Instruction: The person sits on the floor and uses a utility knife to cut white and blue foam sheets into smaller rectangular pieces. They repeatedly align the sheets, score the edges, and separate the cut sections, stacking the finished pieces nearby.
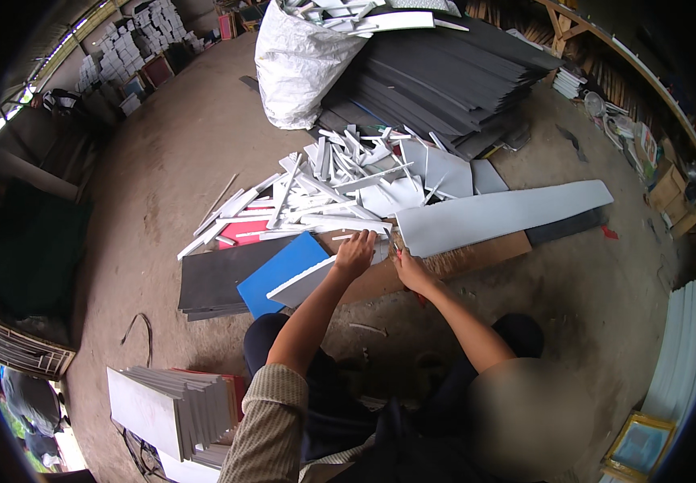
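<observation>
Several white scraps (324, 161) lie beyond our left fingers (362, 241), which touch a grey board (306, 284), whether pinching it we cannot tell; our right fingers (404, 261) close around a slim tool (398, 249).

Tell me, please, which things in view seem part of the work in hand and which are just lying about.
Likely in use:
red-handled tool in the right hand
grey board at the left hand
brown board near both hands

Apparently just lying about:
white sack
dark sheets
yellow-framed panel
stacked boards, lower left
</observation>
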